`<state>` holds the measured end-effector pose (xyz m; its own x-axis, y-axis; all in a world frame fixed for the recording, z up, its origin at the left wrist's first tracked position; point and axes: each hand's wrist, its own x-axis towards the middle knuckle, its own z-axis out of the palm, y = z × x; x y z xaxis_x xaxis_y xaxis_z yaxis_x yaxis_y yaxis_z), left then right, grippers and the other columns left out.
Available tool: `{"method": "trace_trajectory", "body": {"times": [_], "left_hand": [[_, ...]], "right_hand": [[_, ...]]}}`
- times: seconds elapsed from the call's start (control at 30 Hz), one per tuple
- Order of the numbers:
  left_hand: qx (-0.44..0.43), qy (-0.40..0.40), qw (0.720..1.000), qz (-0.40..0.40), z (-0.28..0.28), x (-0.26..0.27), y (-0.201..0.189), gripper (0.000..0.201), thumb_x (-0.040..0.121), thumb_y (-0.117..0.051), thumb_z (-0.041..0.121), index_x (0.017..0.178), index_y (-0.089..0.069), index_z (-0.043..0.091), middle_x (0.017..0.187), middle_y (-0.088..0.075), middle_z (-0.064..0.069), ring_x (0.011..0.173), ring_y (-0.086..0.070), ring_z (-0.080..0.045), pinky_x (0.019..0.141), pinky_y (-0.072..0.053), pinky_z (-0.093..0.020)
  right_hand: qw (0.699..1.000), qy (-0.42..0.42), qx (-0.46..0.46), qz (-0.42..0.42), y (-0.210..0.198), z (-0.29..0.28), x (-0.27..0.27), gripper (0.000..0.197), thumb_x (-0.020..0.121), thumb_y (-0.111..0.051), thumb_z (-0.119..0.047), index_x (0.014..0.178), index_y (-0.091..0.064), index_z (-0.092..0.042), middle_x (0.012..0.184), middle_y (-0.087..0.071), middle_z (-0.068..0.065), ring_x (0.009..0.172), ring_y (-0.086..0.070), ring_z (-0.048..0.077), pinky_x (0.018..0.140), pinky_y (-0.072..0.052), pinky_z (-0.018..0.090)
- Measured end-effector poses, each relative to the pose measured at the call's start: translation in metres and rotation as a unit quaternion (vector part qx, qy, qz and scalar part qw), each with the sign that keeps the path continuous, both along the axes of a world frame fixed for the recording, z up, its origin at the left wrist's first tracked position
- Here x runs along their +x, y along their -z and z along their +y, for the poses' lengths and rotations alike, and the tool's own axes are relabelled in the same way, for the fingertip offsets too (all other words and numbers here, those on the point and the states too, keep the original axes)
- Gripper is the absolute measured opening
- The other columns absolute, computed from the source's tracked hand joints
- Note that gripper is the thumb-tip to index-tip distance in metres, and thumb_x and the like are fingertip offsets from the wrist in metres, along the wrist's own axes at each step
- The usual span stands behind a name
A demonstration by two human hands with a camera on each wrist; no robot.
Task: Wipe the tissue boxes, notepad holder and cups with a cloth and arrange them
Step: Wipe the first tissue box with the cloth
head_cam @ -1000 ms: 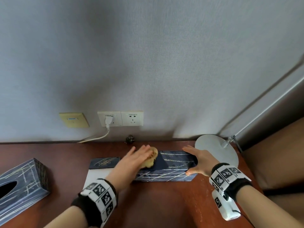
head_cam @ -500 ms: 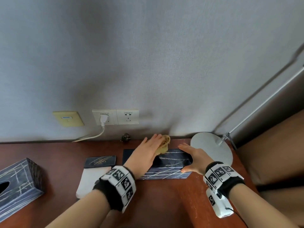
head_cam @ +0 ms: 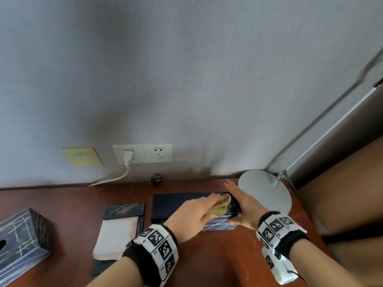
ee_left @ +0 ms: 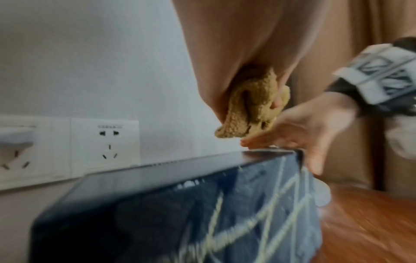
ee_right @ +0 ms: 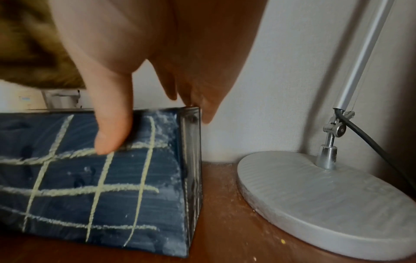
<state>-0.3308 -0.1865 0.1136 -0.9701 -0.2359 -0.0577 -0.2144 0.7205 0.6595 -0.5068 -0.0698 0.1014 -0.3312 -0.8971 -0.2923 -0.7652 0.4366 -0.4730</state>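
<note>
Cloth (head_cam: 220, 207) bunched under the left hand (head_cam: 191, 216), gripped between fingers and thumb, down on the dark top of the tissue box (head_cam: 172, 204) at its right end. Box flat on the bench (head_cam: 62, 201), back by the wall, just beside the grey lamp base (head_cam: 267, 189). Right hand (head_cam: 243, 206) spread and bracing that same end: fingers straight along the short side, thumb pressed on the lined front face, nothing pinched.

Step in hand, by the look of it: wiping the top of this box, stroke arriving at the braced corner. Dusty streaks showing on the front face in the right wrist view, so probably more wiping due there.

Next up, most likely: front and end faces, which calls for shifting the bracing hand out of the cloth's way without letting the box slide into the lamp. After that, plenty waiting: notepad holder (head_cam: 122, 222) just left of the box, second tissue box (head_cam: 18, 237) well apart at the far left edge. No cups in sight from any view. Arranging not yet begun, early days overall.
</note>
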Motion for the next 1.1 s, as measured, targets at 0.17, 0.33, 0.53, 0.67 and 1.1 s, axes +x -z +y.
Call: {"method": "trace_trajectory", "body": {"times": [0.17, 0.33, 0.53, 0.67, 1.1], "left_hand": [[-0.076, -0.053, 0.994, -0.057, -0.001, -0.023, -0.002, 0.056, 0.101, -0.04, 0.016, 0.151, -0.015, 0.022, 0.158, -0.015, 0.0, 0.145, -0.015, -0.021, 0.117, -0.012, -0.031], [-0.131, 0.014, 0.991, -0.02, 0.039, -0.034, 0.028, 0.067, 0.093, -0.046, 0.0, 0.151, -0.014, 0.014, 0.16, -0.004, 0.0, 0.147, 0.001, -0.013, 0.115, 0.009, -0.023], [-0.018, 0.044, 0.998, 0.029, 0.036, -0.031, 0.009, 0.053, 0.098, -0.043, 0.01, 0.146, -0.029, 0.029, 0.147, -0.041, 0.004, 0.131, -0.044, -0.012, 0.115, -0.027, -0.028], [0.039, -0.054, 0.993, 0.099, 0.011, -0.05, 0.004, 0.054, 0.097, -0.045, 0.013, 0.143, -0.029, 0.035, 0.14, -0.051, 0.007, 0.124, -0.053, -0.013, 0.104, -0.044, -0.035], [-0.148, 0.002, 0.988, 0.039, 0.037, -0.044, 0.031, 0.062, 0.099, -0.042, 0.021, 0.151, -0.009, 0.013, 0.159, -0.008, 0.001, 0.147, -0.005, -0.011, 0.109, 0.019, -0.025]], "right_hand": [[0.992, 0.1, -0.011, -0.074, 0.004, 0.017, -0.005, 0.103, 0.073, -0.076, -0.011, 0.149, -0.007, -0.021, 0.144, -0.037, -0.002, 0.133, -0.038, 0.015, 0.11, -0.029, 0.025], [0.988, 0.122, -0.028, -0.084, 0.018, 0.017, -0.01, 0.089, 0.074, -0.075, -0.009, 0.145, -0.022, -0.018, 0.133, -0.054, 0.007, 0.121, -0.053, 0.021, 0.104, -0.042, 0.033], [0.99, 0.11, -0.041, -0.08, 0.02, 0.021, -0.011, 0.078, 0.076, -0.073, -0.012, 0.14, -0.031, -0.02, 0.122, -0.061, 0.006, 0.112, -0.059, 0.019, 0.099, -0.044, 0.025], [0.99, 0.106, -0.048, -0.084, 0.026, 0.016, -0.007, 0.086, 0.065, -0.081, -0.012, 0.138, -0.036, -0.018, 0.127, -0.059, 0.0, 0.118, -0.056, 0.016, 0.105, -0.041, 0.029], [0.996, 0.053, 0.074, -0.025, -0.011, 0.029, -0.037, 0.069, 0.086, -0.064, -0.016, 0.143, -0.029, -0.031, 0.14, -0.048, -0.001, 0.125, -0.049, 0.016, 0.106, -0.038, 0.027]]}}
